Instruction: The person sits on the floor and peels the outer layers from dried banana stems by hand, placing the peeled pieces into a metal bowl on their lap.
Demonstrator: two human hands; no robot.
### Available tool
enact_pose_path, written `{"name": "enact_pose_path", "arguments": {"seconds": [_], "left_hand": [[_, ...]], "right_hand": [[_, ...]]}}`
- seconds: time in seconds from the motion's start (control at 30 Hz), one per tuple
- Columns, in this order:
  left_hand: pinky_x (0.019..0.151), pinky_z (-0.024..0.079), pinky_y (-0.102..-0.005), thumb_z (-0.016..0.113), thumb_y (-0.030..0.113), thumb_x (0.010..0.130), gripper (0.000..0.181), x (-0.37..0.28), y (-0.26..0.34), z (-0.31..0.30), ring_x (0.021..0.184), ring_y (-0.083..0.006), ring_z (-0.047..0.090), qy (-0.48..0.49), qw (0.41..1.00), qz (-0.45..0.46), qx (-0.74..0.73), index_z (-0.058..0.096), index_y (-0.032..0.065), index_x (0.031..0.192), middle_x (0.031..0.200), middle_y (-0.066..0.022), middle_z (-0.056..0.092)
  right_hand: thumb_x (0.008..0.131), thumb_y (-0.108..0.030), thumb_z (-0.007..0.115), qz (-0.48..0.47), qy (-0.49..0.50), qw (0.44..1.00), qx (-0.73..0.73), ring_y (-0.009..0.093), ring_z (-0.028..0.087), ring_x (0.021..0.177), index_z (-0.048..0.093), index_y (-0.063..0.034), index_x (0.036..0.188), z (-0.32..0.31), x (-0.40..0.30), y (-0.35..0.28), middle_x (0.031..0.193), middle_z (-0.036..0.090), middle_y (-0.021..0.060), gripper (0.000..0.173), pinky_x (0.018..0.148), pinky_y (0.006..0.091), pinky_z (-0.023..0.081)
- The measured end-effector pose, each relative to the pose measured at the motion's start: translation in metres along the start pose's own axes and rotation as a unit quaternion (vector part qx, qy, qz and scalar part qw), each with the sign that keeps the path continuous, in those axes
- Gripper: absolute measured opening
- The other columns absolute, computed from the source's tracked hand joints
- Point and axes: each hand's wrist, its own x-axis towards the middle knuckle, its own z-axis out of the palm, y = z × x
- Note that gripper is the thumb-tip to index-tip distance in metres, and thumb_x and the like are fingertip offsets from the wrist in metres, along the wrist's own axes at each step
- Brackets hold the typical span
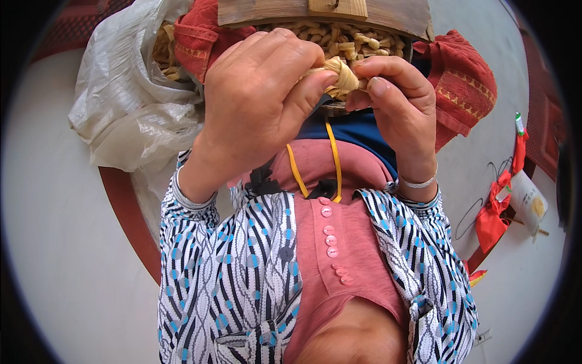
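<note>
Both hands meet over my lap at a pale yellow knot of dry, flat strip, perhaps plant fibre. My left hand pinches its left end between thumb and curled fingers, the back of the hand towards me. On the other side, my right hand grips the short right end with thumb and fingertips. Just beyond the hands, many similar yellow knots fill a round container, its near rim partly visible. A wooden board with a small block and a metal pin or hook lies across the container's far part.
Red patterned cloths cover both knees. A white plastic sack holding more yellow pieces stands at the left. Red bags and a white packet sit at the right. Yellow cord hangs over my lap.
</note>
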Motion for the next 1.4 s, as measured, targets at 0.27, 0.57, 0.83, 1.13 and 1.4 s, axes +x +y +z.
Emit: {"name": "enact_pose_path", "arguments": {"seconds": [0.27,0.57,0.83,1.13,1.4], "left_hand": [[0.062,0.048,-0.0404,0.068,0.016,0.087,0.014,-0.011,-0.013,0.014,0.071,-0.0321,0.059,-0.024,0.999,-0.012,0.023,0.062,0.0039,0.088,0.078,-0.0119,0.058],[0.059,0.045,-0.0358,0.069,0.007,0.085,0.012,-0.006,-0.008,0.016,0.069,-0.0287,0.057,-0.037,0.993,0.101,-0.047,0.064,0.0006,0.094,0.081,-0.0113,0.058],[0.059,0.043,-0.0389,0.07,0.006,0.081,0.01,-0.013,-0.005,0.029,0.065,-0.029,0.056,-0.008,0.997,0.076,0.011,0.064,0.0031,0.088,0.077,-0.0091,0.059],[0.06,0.046,-0.0391,0.066,0.012,0.083,0.009,-0.028,-0.003,0.052,0.068,-0.0291,0.061,0.041,0.988,-0.14,-0.041,0.062,0.0049,0.081,0.076,-0.0076,0.06],[0.062,0.046,-0.0311,0.063,0.013,0.094,0.014,-0.019,-0.016,0.032,0.069,-0.0195,0.06,-0.059,0.992,-0.078,-0.082,0.063,-0.0012,0.093,0.077,-0.0076,0.059]], "right_hand": [[0.093,0.0,0.061,-0.017,0.015,0.998,0.056,0.013,0.067,0.088,0.061,0.0014,0.122,0.007,-0.008,0.015,0.107,0.067,0.0077,0.03,0.079,0.0236,0.055],[0.088,-0.003,0.066,0.064,-0.159,0.983,0.059,0.011,0.062,0.098,0.058,-0.001,0.122,-0.017,0.003,0.01,0.108,0.065,0.0048,0.036,0.086,0.0281,0.051],[0.079,0.005,0.074,0.029,-0.092,0.994,-0.059,0.01,0.06,0.079,0.055,-0.002,0.091,-0.002,0.002,0.007,0.092,0.061,0.0037,0.024,0.067,0.0245,0.05],[0.086,0.002,0.071,-0.035,0.033,0.991,-0.124,0.011,0.064,0.077,0.059,0.0007,0.104,0.008,-0.007,0.029,0.094,0.066,0.004,0.021,0.071,0.0232,0.053],[0.092,-0.005,0.067,0.089,-0.043,0.995,0.017,0.008,0.065,0.077,0.062,0.0011,0.113,-0.011,0.001,0.022,0.094,0.068,0.0038,0.022,0.07,0.0212,0.053]]}}
